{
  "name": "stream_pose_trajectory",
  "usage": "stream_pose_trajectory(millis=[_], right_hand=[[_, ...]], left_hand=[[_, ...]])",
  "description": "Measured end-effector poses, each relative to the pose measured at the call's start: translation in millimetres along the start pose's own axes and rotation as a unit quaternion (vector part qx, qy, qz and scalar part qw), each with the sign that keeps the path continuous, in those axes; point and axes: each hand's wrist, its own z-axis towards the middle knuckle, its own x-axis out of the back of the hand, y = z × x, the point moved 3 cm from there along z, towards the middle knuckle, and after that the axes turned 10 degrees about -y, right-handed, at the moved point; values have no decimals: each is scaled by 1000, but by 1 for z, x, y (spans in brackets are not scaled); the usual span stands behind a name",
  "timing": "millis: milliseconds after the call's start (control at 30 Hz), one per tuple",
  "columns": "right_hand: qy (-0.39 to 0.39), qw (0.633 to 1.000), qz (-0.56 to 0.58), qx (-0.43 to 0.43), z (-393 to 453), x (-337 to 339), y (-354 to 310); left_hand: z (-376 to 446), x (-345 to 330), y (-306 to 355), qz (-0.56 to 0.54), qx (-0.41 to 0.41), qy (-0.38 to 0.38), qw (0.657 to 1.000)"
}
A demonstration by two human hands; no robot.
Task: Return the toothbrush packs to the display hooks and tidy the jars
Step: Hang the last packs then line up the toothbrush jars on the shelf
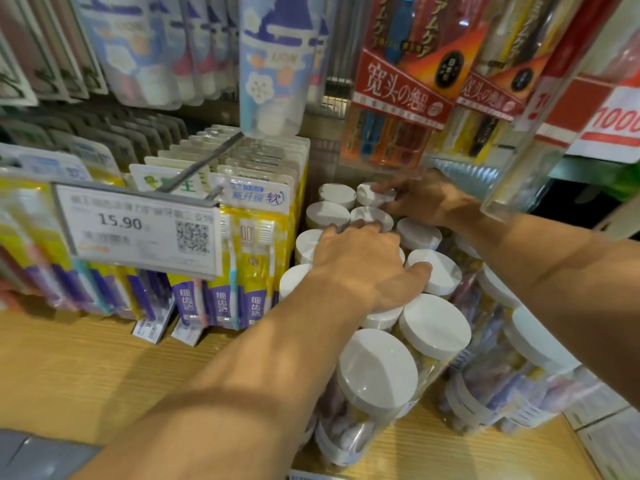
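We see the white-lidded jars [434, 327] clustered on the wooden shelf [104, 368], at 3 o'clock from the hanging toothbrush packs [242, 254]. Our left hand [363, 261] lies spread flat over middle lids; our right hand [420, 199] fingers a back lid, grip unclear.

Left hand [363, 261]: I see it bare, no glove, no ring on the fingers that show.
Left forearm [242, 368]: bare all the way to the bottom edge of my view, no sleeve, no watch or band at the wrist; a faint tendon line runs along it.
Right hand [422, 199]: bare too, knuckles plain, nothing worn that I can make out.
Right forearm [554, 261]: uncovered up to the frame's right edge, no cuff, no strap.
Markings: none I can tell on either arm.
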Motion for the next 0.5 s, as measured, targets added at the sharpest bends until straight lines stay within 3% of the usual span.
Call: stream_pose_trajectory(millis=[300,500], right_hand=[[14,1000,-16,-5,0,-4,0],[-64,996,-58,-16,-10,9,-5]], left_hand=[[-4,3,-1,-10,7,2,1000],[-4,2,-2,-2,-3,-6,1000]])
